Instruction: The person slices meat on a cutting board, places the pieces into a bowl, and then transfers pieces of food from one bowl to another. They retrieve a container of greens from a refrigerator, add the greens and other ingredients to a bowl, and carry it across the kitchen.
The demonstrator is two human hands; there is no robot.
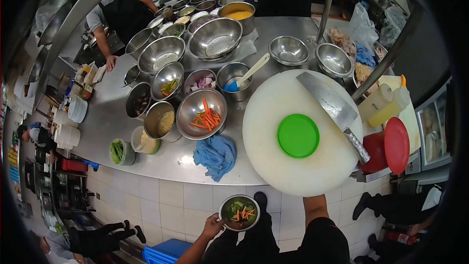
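My left hand [213,226] grips the rim of a metal bowl [239,231] below the counter's front edge. Carrot strips and green vegetable pieces lie in this bowl. My right forearm [315,208] reaches toward the round white cutting board [259,132], and the board's edge hides the hand. On the board are a green plastic lid [298,136] and a large cleaver [332,105], its handle pointing toward the near right. Left of the board sit a crumpled blue cloth [215,156] and a steel bowl of carrot strips [202,118].
Several steel bowls and pots crowd the steel counter [107,117]. One pot [235,79] holds a white-handled blue spatula. Sauce bottles [391,105] and a red container [373,154] stand at the right. A blue bin [166,252] is on the floor; co-workers stand around.
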